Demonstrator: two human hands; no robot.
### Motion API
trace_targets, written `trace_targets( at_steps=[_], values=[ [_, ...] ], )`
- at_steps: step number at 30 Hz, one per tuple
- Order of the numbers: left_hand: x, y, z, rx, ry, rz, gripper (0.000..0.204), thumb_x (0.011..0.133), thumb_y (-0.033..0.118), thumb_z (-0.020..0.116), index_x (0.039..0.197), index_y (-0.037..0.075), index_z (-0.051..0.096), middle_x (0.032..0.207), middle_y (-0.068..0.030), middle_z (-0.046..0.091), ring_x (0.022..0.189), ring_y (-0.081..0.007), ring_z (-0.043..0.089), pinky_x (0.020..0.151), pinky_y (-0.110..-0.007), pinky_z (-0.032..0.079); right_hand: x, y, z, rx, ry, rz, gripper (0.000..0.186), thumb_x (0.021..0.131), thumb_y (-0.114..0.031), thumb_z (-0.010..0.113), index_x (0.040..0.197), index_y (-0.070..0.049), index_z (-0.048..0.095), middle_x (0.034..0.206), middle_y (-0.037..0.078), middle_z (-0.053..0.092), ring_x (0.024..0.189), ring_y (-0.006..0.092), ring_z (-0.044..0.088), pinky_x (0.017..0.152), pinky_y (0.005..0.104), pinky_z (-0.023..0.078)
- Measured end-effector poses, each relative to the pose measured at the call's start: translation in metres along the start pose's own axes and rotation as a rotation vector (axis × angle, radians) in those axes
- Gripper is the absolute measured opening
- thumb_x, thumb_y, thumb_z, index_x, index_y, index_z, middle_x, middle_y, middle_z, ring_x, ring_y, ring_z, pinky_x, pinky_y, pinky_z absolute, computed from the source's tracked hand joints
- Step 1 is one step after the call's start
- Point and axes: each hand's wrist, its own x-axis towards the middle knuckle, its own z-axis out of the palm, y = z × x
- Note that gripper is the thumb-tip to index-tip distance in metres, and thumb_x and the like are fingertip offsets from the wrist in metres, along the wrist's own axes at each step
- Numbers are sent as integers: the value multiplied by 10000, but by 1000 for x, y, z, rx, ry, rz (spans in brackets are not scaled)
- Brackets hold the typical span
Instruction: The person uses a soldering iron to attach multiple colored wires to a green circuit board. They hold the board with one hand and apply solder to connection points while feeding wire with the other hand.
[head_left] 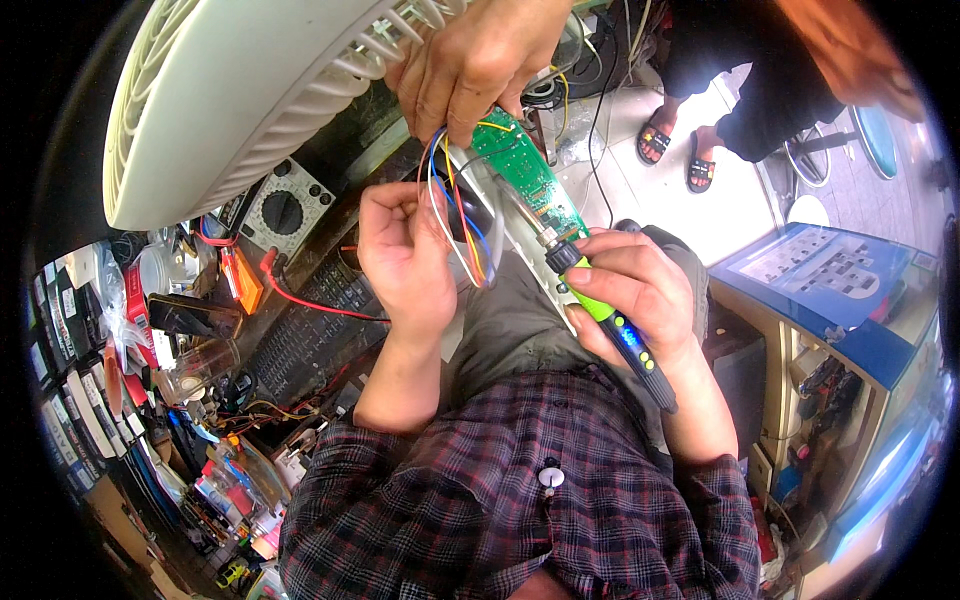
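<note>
A green circuit board [515,165] in a white strip housing [545,292] lies tilted over my lap. My right hand [630,295] grips a green-and-black soldering iron [642,362], its metal tip angled onto the board. My left hand [405,255] is closed, thumb and fingers pinched on the loose bundle of red, white, blue and yellow wires [470,250] beside the board. Another person's hand [470,65], coming from the top, holds the board's upper end and the wires, next to a large white fan grille [240,100].
A multimeter [285,205], a dark keyboard [315,340] and cluttered tools and parts cover the left bench. At right are a blue-topped glass cabinet [810,270] and a stool [872,140]. A person's sandalled feet [655,135] and dark-trousered legs stand at upper right.
</note>
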Motion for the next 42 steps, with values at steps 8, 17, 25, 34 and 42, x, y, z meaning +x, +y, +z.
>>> trace_targets(
  at_steps=[8, 17, 25, 34, 42],
  values=[
    [0, -2, -1, 18, -1, 14, 89, 1007, 69, 580, 966, 36, 508, 775, 24, 513, 632, -12, 429, 527, -175, 325, 3, -2, 1, -11, 4, 2, 441, 644, -34, 835, 1058, -78, 689, 933, 77, 663, 889, 255, 694, 820, 386, 591],
    [-1, 1, -1, -75, 24, -39, 77, 1017, 67, 557, 976, 39, 499, 767, 25, 507, 628, -13, 434, 520, -177, 332, 0, 0, 3, -8, 19, 2, 429, 647, -31, 833, 1049, -77, 691, 932, 77, 666, 881, 256, 694, 819, 381, 591],
    [-4, 1, 5, -104, 73, -23, 69, 1025, 78, 537, 988, 43, 491, 722, 19, 494, 568, -25, 418, 473, -179, 311, 0, -1, 0, -16, -3, 11, 429, 640, -38, 837, 1044, -83, 700, 931, 74, 656, 899, 259, 692, 821, 387, 590],
    [-9, -7, -7, -185, 75, -52, 66, 1043, 115, 491, 1010, 59, 481, 635, 22, 426, 505, -36, 352, 428, -209, 254, -1, -2, 0, -3, -9, 7, 427, 645, -51, 841, 1048, -89, 703, 936, 74, 655, 916, 265, 692, 833, 396, 589],
    [-15, -10, -11, -216, 51, -56, 82, 1028, 101, 522, 1048, 48, 463, 701, 10, 439, 549, -38, 350, 474, -206, 267, -1, -1, 2, -23, 7, -10, 436, 652, -47, 840, 1058, -83, 686, 937, 81, 663, 905, 268, 692, 824, 395, 590]
  ],
)
